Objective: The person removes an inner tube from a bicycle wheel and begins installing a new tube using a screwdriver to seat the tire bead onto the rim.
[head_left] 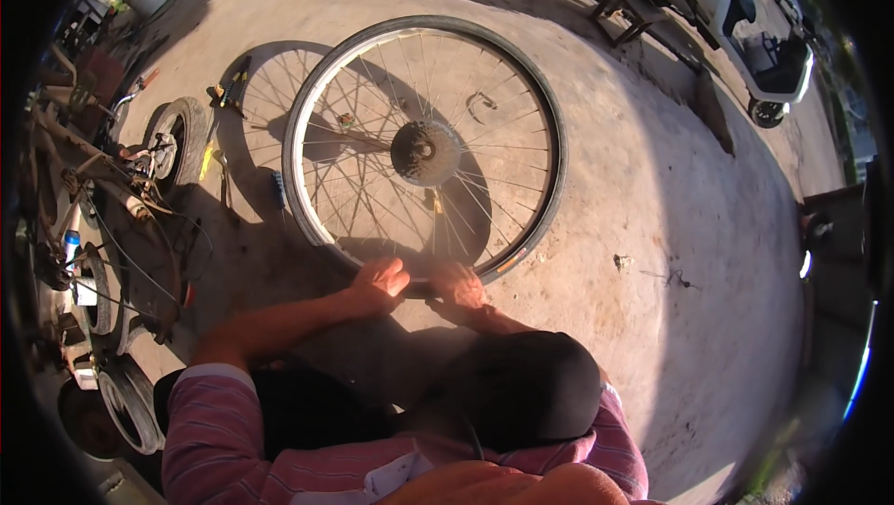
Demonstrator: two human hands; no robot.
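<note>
A bicycle wheel with a silver rim and a black tyre stands tilted in front of me, its near edge between my hands. A dark, rusty sprocket cluster sits on its hub, facing up. My left hand is closed on the tyre at the near edge, thumb uppermost. Just to its right, my right hand grips the same edge, with its fingers over the rim and partly in shade. The underside of the tyre and the fingertips below it are hidden.
Left of the wheel lie dark-handled pliers, a yellow tool and a small wheel. Bicycle parts and loose tyres crowd the far left. A low stool and a white scooter stand at the upper right.
</note>
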